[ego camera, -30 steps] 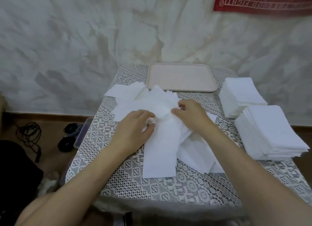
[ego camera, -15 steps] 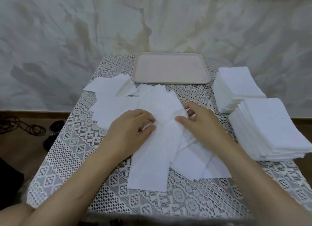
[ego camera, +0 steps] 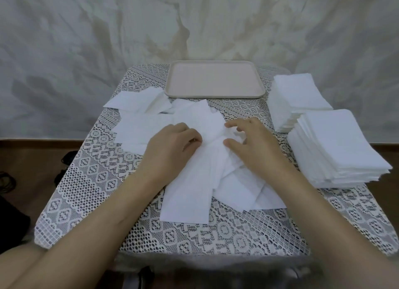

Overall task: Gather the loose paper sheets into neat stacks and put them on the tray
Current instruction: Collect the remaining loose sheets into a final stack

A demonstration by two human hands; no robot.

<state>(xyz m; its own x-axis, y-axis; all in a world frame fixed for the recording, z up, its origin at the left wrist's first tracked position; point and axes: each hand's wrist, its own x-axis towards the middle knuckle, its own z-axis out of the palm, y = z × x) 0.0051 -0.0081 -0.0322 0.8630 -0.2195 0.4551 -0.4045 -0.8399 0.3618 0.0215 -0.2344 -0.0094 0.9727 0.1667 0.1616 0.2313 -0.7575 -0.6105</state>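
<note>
Several loose white paper sheets (ego camera: 190, 187) lie scattered over the middle of a lace-covered table (ego camera: 90, 180). My left hand (ego camera: 170, 146) rests on the pile with its fingers curled, pinching a sheet near the middle. My right hand (ego camera: 254, 146) lies on the sheets beside it, thumb and bent fingers nipping the crumpled paper. A pale pink tray (ego camera: 216, 80) sits bare at the far edge of the table, beyond the pile.
Two neat stacks of white sheets stand at the right: a far stack (ego camera: 300, 98) and a taller near stack (ego camera: 336, 148). A draped pale cloth (ego camera: 86, 40) hangs behind the table. Dark cables (ego camera: 67, 159) lie on the brown floor at the left.
The camera has tipped down and shifted left, so the red cloth at top right left the view. Both hands stay on the pile; my right fingers have spread a little.
</note>
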